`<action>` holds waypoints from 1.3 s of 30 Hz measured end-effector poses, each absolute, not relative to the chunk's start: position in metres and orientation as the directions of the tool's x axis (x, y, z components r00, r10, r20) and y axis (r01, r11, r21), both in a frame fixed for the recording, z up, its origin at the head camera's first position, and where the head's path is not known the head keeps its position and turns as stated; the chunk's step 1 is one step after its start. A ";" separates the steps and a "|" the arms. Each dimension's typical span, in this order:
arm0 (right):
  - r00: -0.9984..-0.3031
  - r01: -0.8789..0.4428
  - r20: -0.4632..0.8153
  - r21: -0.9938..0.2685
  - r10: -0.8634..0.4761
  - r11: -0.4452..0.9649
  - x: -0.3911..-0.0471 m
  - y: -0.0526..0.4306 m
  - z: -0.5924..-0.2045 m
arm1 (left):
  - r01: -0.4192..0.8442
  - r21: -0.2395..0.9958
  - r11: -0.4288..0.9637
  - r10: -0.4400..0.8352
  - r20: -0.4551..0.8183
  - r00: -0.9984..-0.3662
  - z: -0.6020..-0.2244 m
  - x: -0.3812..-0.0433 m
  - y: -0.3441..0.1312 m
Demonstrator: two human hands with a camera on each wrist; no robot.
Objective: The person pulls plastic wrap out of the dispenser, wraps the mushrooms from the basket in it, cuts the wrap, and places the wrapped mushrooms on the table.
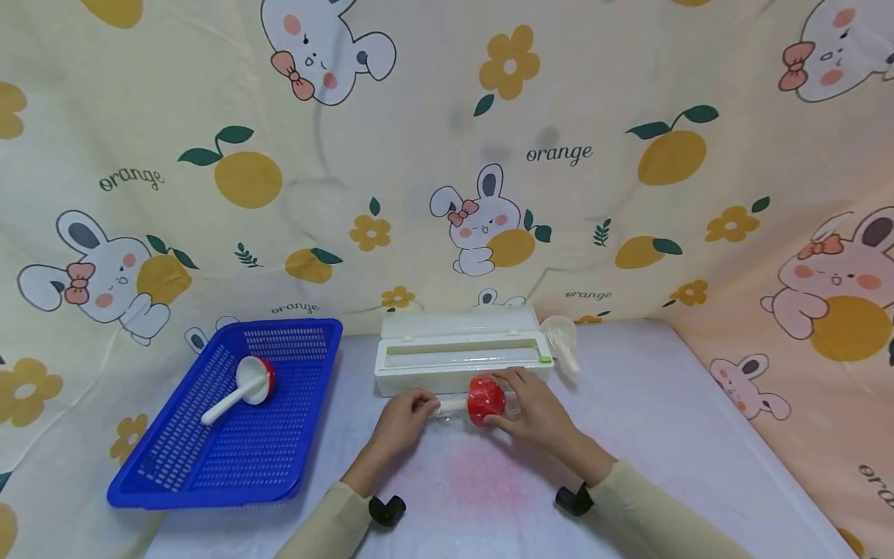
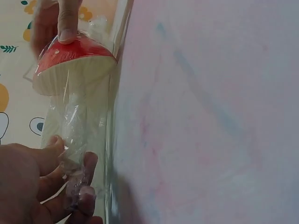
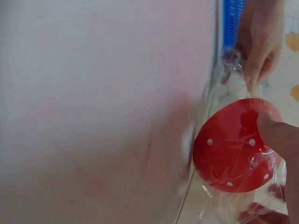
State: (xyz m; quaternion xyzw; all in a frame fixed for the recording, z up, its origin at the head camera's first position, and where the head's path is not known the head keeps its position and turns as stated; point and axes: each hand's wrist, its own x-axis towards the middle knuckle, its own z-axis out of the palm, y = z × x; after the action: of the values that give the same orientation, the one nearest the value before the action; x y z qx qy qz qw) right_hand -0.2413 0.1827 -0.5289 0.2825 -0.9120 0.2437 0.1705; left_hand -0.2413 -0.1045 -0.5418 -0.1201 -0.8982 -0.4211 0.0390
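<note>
Between the hands lies a mushroom-shaped piece (image 1: 485, 401) with a red, white-dotted cap and a white stem, wrapped in clear plastic film (image 2: 74, 116). The left hand (image 1: 407, 419) pinches the gathered film at the stem's end, thumb and fingers around it in the left wrist view. My right hand (image 1: 534, 411) grips the red cap, its thumb pressed on the dome in the right wrist view. Loose film puckers beside the cap near the right fingers. Just behind the hands stands a white cling film dispenser (image 1: 461, 380) with its lid raised.
To the left, a blue plastic basket (image 1: 307, 458) holds another red-capped mushroom piece (image 1: 253, 382), its white stem pointing toward me. A whitish spoon-shaped thing (image 1: 563, 345) lies right of the dispenser. A printed cloth (image 1: 433, 140) hangs behind the white-covered table (image 1: 670, 435).
</note>
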 end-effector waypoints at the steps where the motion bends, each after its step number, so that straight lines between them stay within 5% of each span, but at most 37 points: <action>1: -0.759 -0.615 0.477 -0.302 -0.443 0.728 -0.241 0.182 -0.529 | 0.251 0.735 0.630 0.179 0.176 -0.968 -0.543 -0.242 -0.105; 6: -0.675 -0.694 0.545 -0.238 -0.498 0.679 -0.238 0.180 -0.527 | 0.272 0.660 0.700 0.164 0.223 -0.961 -0.544 -0.244 -0.106; 18: -0.781 -0.623 0.394 -0.436 -0.485 0.649 -0.238 0.180 -0.522 | 0.265 0.581 0.769 0.154 0.234 -0.960 -0.544 -0.241 -0.103; 39: -0.726 -0.673 0.478 -0.346 -0.494 0.654 -0.237 0.181 -0.521 | 0.296 0.543 0.786 0.177 0.262 -0.949 -0.537 -0.235 -0.107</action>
State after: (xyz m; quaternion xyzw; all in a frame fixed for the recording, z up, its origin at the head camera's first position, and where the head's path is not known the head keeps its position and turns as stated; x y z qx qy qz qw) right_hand -0.2374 0.1811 -0.5211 0.3268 -0.8926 0.2575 0.1735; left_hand -0.2349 -0.1074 -0.5374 -0.1258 -0.9397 -0.3023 0.0990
